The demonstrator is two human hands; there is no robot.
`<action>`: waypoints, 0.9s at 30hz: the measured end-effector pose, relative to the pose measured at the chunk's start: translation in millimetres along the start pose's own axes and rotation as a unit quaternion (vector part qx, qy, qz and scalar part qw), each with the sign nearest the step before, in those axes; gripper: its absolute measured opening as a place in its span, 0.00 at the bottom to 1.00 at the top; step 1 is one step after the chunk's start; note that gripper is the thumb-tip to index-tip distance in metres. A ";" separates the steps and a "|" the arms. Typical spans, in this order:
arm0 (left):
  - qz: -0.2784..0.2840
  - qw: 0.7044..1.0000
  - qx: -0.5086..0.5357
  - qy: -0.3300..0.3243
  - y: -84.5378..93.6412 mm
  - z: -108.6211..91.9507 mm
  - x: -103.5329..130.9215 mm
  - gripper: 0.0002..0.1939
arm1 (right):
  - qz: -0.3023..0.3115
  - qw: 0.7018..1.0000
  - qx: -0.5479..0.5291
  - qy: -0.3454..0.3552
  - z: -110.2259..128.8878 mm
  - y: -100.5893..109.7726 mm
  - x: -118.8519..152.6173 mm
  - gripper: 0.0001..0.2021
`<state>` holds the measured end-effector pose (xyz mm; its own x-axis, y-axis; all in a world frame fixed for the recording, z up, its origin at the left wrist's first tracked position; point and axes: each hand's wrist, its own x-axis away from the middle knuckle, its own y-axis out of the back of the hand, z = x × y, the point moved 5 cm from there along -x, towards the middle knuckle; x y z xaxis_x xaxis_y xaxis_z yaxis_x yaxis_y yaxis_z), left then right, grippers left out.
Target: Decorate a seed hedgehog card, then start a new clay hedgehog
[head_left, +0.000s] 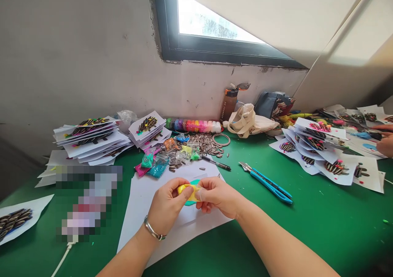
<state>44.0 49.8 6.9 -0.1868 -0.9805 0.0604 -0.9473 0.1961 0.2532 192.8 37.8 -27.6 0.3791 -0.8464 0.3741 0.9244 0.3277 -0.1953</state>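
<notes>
Between my two hands is a small bag of yellow modelling clay, its clear plastic pinched by the fingers of both. My left hand grips the yellow end, thumb on top. My right hand pinches the other end of the bag. Below them a flat turquoise clay patch lies on a white paper sheet, partly hidden by my hands. Just beyond, small bags of coloured clay lie beside a heap of striped sunflower seeds.
A blue utility knife lies to the right with its blade end away from me. A black pen and a tape roll are near the seeds. Seed-decorated sheets are stacked left. Another person's hand shows far right.
</notes>
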 end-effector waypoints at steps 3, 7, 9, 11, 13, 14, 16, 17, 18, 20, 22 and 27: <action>-0.003 1.000 -0.002 -0.007 -1.5 -1.2 1.3 0.16 | -0.001 1.000 0.011 -0.003 -2.1 -0.6 -1.8 0.10; -0.009 1.000 -0.008 -0.018 -2.0 -0.5 2.4 0.15 | 0.006 1.000 0.002 -0.001 -2.3 0.3 -0.9 0.12; -0.012 1.000 -0.012 -0.022 -1.5 0.2 2.7 0.15 | 0.025 1.000 -0.008 -0.003 -0.9 0.3 1.3 0.13; -0.016 1.000 -0.013 -0.023 0.2 0.9 1.9 0.15 | 0.046 0.999 -0.014 -0.008 1.5 0.6 4.1 0.14; -0.022 1.000 -0.008 -0.021 3.3 1.4 -0.1 0.16 | 0.051 0.998 -0.022 -0.013 4.4 3.1 6.7 0.15; -0.027 0.999 -0.001 -0.018 5.4 1.8 -1.5 0.16 | 0.044 0.998 -0.030 -0.016 5.8 5.2 7.6 0.16; -0.036 0.999 0.022 -0.006 9.8 3.0 -4.8 0.18 | 0.021 0.999 -0.044 -0.018 8.1 10.2 8.6 0.18; -0.039 0.999 0.035 0.003 11.6 4.0 -6.3 0.19 | 0.009 0.999 -0.048 -0.014 9.3 12.4 8.8 0.17; -0.039 0.998 0.051 0.015 12.7 5.2 -7.6 0.21 | 0.000 0.999 -0.050 -0.007 10.6 14.3 8.9 0.17; -0.036 0.995 0.083 0.038 13.5 7.6 -9.2 0.24 | -0.010 0.999 -0.052 0.011 12.9 16.3 8.6 0.16; -0.038 0.992 0.110 0.056 13.1 9.7 -9.4 0.26 | -0.012 0.998 -0.062 0.029 14.5 16.4 8.2 0.17; -0.032 0.986 0.145 0.081 10.3 14.2 -8.9 0.27 | -0.029 0.994 -0.044 0.093 21.1 13.4 10.4 0.16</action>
<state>32.2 60.4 -4.7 -0.1017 -0.9720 0.2119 -0.9948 0.0990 -0.0234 210.0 42.2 -7.2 0.3036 -0.9284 0.2143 0.9340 0.2455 -0.2597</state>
